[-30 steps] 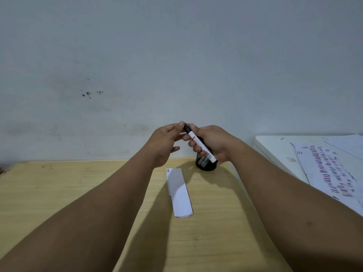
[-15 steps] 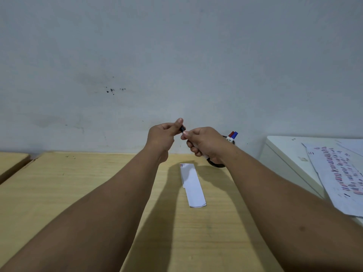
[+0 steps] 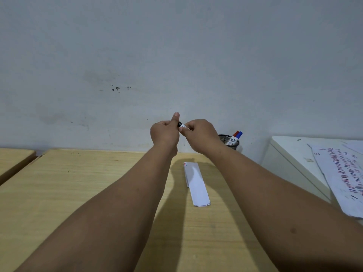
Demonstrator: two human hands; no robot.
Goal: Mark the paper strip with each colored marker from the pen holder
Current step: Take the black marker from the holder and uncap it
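Observation:
My right hand grips the white barrel of a black marker, held up in front of the wall. My left hand pinches the marker's black cap end, thumb pointing up. Below the hands a white paper strip lies on the wooden table, with small red and blue marks at its far left corner. A black mesh pen holder stands at the table's back right, partly hidden by my right wrist. A red marker and a blue marker stick out of it.
The wooden table runs to the grey wall. A second wooden surface sits at the far left across a gap. On the right stands a white cabinet with a sheet covered in coloured marks.
Both hands rose slightly with the marker, and my left hand closed over its cap end. The view shifted, so the pen holder with red and blue markers came out from behind my right hand.

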